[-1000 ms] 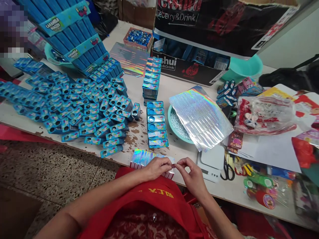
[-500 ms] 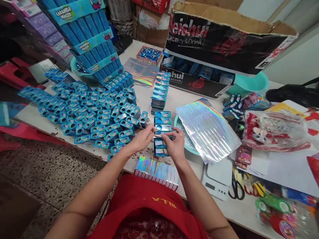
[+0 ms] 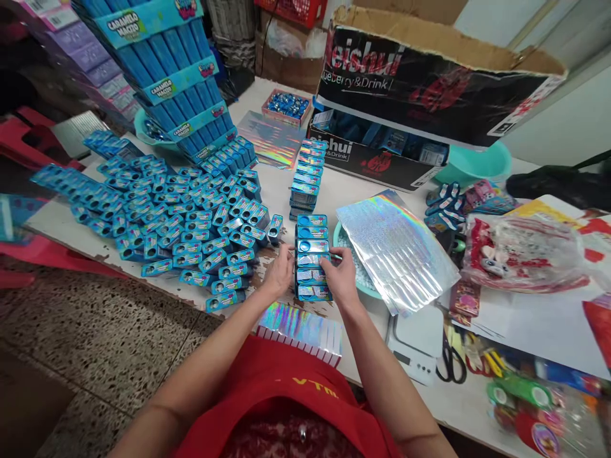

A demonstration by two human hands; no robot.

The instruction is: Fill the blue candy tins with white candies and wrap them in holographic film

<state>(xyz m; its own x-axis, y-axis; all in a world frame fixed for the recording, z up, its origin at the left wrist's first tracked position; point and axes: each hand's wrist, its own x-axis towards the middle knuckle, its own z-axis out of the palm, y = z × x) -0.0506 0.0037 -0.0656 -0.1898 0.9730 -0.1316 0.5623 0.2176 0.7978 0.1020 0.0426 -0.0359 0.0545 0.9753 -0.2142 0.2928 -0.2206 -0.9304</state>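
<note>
A short row of small blue boxes (image 3: 312, 246) stands in front of me, with several narrow tops facing up, some of them shiny. My left hand (image 3: 280, 272) has its fingers curled against the row's left side. On the right side is my right hand (image 3: 341, 273), its thumb over the end of one small blue box (image 3: 311, 260) and its fingers bent behind the edge. Both hands grip that box from its two ends; the fingertips are partly hidden. Nearer my body lies a block of holographic strips (image 3: 298, 332) with pale edges.
Many similar blue boxes (image 3: 191, 219) crowd the table's left side, below a tall blue display stack (image 3: 162, 83). Holographic sheets (image 3: 398, 248) rest over a turquoise bowl of white beads (image 3: 360, 277). A scale (image 3: 416, 340), scissors (image 3: 451, 361) and black cartons (image 3: 429, 95) are on the right.
My hands have moved from a pinch over one box's top, where a thin strip showed between them, down and apart to the row's two sides. The boxes stay in place.
</note>
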